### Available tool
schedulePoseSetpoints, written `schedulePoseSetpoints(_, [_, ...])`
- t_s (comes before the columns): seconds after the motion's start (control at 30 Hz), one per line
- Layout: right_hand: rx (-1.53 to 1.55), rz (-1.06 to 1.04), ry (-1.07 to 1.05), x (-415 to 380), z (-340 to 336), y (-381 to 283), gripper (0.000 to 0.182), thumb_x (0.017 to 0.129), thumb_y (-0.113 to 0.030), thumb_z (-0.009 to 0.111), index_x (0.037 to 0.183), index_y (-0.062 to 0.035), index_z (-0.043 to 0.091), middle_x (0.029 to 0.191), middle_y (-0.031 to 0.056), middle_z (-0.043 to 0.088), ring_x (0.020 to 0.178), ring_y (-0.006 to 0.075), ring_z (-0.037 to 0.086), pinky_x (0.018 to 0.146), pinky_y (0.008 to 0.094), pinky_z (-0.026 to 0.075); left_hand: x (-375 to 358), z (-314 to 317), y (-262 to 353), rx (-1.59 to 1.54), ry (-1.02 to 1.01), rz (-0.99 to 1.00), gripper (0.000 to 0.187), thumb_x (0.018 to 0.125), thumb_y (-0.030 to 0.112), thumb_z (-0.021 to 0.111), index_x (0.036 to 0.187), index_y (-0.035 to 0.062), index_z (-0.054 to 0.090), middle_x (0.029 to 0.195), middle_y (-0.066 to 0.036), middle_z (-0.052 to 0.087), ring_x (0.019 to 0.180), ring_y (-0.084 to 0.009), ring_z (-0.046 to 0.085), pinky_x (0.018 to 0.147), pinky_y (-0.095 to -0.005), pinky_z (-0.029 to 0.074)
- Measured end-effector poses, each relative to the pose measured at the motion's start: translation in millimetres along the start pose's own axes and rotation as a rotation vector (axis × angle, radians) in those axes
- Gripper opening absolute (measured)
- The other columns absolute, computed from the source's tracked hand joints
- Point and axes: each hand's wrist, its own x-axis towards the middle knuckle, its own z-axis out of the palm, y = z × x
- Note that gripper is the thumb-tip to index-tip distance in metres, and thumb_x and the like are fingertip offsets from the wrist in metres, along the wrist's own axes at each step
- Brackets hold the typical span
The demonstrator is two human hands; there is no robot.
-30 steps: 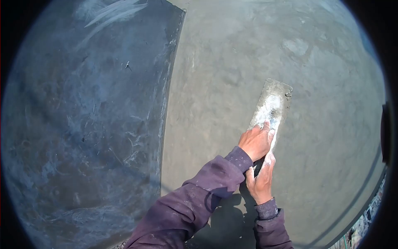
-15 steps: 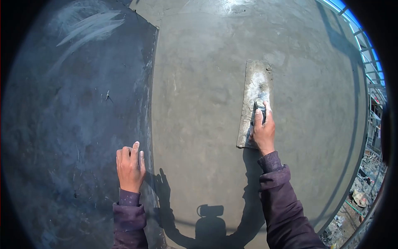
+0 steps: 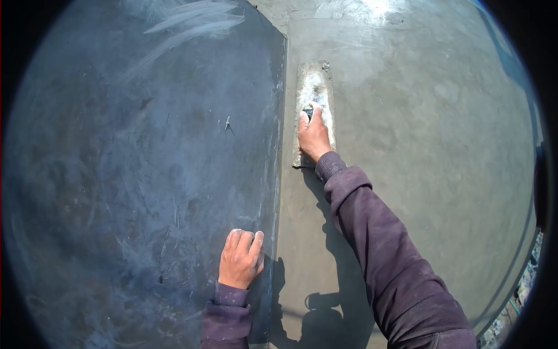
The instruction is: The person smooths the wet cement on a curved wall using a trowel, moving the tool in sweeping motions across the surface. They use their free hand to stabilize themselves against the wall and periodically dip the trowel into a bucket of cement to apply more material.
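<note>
My right hand is wrapped round the handle of a plastering trowel. The trowel's long rectangular blade, smeared with pale plaster, overlaps the grey-brown plastered surface, just right of the edge of a dark panel. Lower left, my left hand is over the dark panel near that edge, its fingers curled together. Nothing shows in it; its palm side is hidden.
White streaks mark the dark panel's top, and a small light fleck sticks out from its middle. Shadows of my arms and head fall across the plaster at the bottom. Rubble lies beyond the lower right edge.
The trowel in my right hand has moved left and up, close to the dark panel's edge. My left hand's fingers have curled in. The whole view has shifted, with the panel now further right.
</note>
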Motion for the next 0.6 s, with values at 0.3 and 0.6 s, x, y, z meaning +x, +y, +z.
schedulePoseSetpoints(0.3, [-0.045, -0.033, 0.028, -106.8, 49.0, 21.0, 0.043, 0.093, -0.022, 0.048, 0.132, -0.0078, 0.036, 0.086, 0.0296, 0.062, 0.083, 0.0469, 0.060, 0.073, 0.0515, 0.047, 0.6, -6.1, -2.7, -0.095, -0.038, 0.002, 0.033, 0.066, 0.001, 0.067, 0.098, 0.0021, 0.060, 0.081, -0.009, 0.050, 0.081, -0.0274, 0.052, 0.075, -0.0377, 0.045])
schedulePoseSetpoints(0.6, [0.194, 0.088, -0.070, 8.1, 23.0, -21.6, 0.032, 0.096, -0.025, 0.046, 0.124, -0.0118, 0.039, 0.064, 0.0112, 0.057, 0.043, 0.0176, 0.055, 0.035, 0.0328, 0.044, -3.7, -13.9, -1.4, -0.192, -0.028, -0.045, 0.033, 0.065, 0.000, 0.067, 0.097, 0.0018, 0.060, 0.079, -0.009, 0.049, 0.078, -0.0263, 0.052, 0.072, -0.0371, 0.044])
